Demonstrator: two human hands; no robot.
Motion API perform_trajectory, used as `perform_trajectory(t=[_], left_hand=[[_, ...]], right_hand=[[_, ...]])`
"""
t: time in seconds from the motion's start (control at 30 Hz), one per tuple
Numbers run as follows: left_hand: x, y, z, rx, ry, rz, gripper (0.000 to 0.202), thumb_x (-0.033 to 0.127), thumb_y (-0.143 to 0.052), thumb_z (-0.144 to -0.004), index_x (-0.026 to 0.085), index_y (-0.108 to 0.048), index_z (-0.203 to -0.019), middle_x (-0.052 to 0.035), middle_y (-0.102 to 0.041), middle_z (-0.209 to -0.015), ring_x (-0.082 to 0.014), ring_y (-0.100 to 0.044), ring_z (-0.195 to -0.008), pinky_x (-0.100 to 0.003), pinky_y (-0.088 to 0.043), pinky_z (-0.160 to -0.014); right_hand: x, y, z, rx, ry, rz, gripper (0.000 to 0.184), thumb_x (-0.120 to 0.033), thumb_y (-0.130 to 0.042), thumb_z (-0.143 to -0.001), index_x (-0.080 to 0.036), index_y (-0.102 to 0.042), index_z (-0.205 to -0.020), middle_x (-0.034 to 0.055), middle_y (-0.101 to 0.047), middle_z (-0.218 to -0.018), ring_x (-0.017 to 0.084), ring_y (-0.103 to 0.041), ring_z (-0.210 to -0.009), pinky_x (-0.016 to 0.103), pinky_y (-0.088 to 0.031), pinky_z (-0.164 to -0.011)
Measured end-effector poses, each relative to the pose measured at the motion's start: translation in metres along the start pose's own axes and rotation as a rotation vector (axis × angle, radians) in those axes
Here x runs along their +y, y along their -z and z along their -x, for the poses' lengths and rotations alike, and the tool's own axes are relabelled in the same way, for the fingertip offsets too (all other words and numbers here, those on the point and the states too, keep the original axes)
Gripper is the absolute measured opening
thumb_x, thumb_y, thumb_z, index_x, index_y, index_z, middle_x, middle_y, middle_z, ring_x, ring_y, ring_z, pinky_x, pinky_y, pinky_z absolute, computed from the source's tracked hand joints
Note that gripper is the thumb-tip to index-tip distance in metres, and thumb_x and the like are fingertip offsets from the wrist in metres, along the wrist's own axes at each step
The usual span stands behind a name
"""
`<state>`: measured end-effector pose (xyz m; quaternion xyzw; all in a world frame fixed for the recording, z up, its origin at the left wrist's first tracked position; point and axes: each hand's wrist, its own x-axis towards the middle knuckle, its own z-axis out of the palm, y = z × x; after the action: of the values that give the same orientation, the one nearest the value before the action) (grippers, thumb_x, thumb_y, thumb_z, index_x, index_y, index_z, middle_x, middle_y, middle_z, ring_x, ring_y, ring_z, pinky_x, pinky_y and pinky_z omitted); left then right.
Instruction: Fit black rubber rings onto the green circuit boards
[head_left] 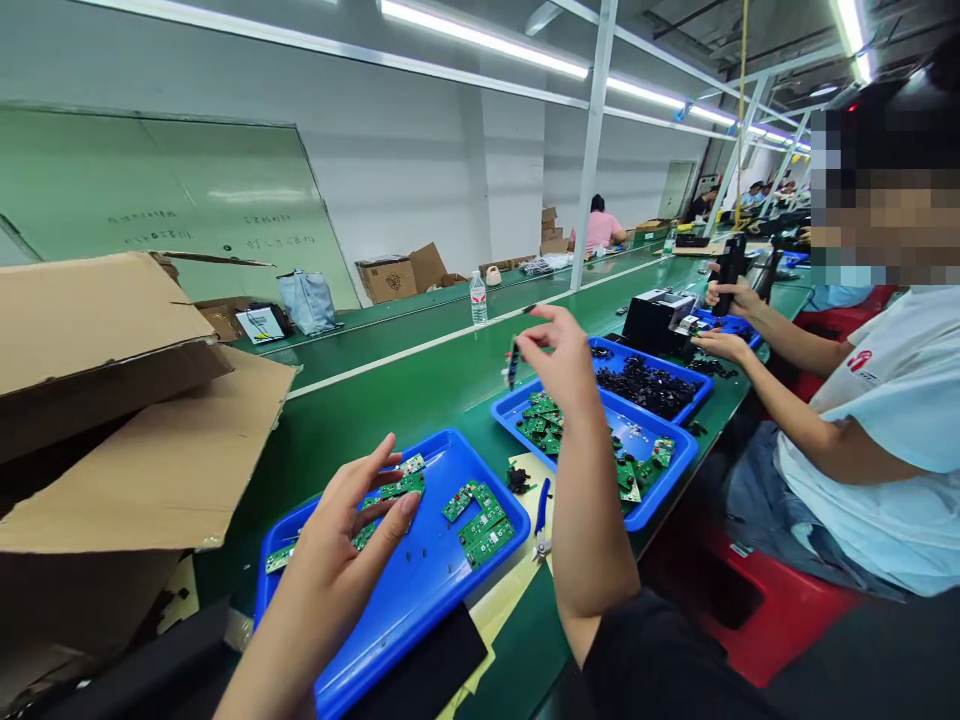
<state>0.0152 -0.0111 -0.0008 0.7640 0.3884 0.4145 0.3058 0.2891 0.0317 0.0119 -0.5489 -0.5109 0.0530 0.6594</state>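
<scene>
My right hand is raised over the bench, thumb and finger pinching a small circuit board seen nearly edge-on. My left hand hovers over the near blue tray, fingers apart and holding nothing. Green circuit boards lie at the tray's right side, and others are partly hidden behind my left hand. Past my right forearm, a second blue tray holds a heap of green boards. Blue-handled cutters lie between the two trays, beside a small clump of black parts.
Open cardboard boxes crowd the left side. Another blue tray carries black parts. A water bottle stands by the bench divider. On the right, a co-worker sits on a red stool, holding a black device.
</scene>
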Motion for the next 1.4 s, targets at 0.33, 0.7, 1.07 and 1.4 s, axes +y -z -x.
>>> perform_trajectory(t=[0.33, 0.7, 1.07, 1.4], left_hand=[[0.005, 0.015, 0.004, -0.04, -0.048, -0.046, 0.053, 0.057, -0.058, -0.084, 0.026, -0.06, -0.127, -0.0097, -0.064, -0.112, -0.0262, -0.067, -0.102, -0.037, -0.062, -0.079], [0.003, 0.023, 0.009, -0.084, -0.042, -0.071, 0.058, 0.061, -0.051, -0.085, 0.024, -0.057, -0.128, -0.0099, -0.059, -0.116, -0.0269, -0.064, -0.102, -0.044, -0.059, -0.084], [0.007, 0.027, 0.018, -0.133, -0.054, -0.057, 0.047, 0.052, -0.051, -0.088, 0.026, -0.057, -0.128, -0.0074, -0.057, -0.12, -0.0243, -0.062, -0.102, -0.042, -0.056, -0.083], [0.011, 0.029, 0.02, -0.151, -0.108, -0.075, 0.039, 0.043, -0.051, -0.093, 0.025, -0.057, -0.127, -0.0069, -0.058, -0.119, -0.022, -0.06, -0.104, -0.037, -0.053, -0.085]], right_hand=[[0.097, 0.08, 0.038, -0.072, -0.298, 0.493, 0.022, -0.028, -0.061, -0.093, -0.014, -0.06, -0.111, 0.0051, -0.065, -0.101, 0.018, -0.065, -0.086, 0.038, -0.055, -0.08], [0.118, 0.056, 0.077, -0.45, -0.307, 0.663, 0.029, -0.031, -0.058, -0.095, -0.017, -0.058, -0.12, 0.009, -0.06, -0.121, 0.022, -0.062, -0.103, 0.043, -0.054, -0.087], [0.093, -0.011, 0.118, -0.863, -0.341, 0.863, 0.026, -0.033, -0.058, -0.095, -0.016, -0.061, -0.115, 0.0077, -0.063, -0.114, 0.02, -0.064, -0.096, 0.04, -0.055, -0.083], [0.089, -0.021, 0.106, -0.971, -0.399, 1.118, 0.028, -0.033, -0.058, -0.095, -0.016, -0.059, -0.118, 0.0088, -0.062, -0.119, 0.021, -0.063, -0.101, 0.042, -0.054, -0.086]])
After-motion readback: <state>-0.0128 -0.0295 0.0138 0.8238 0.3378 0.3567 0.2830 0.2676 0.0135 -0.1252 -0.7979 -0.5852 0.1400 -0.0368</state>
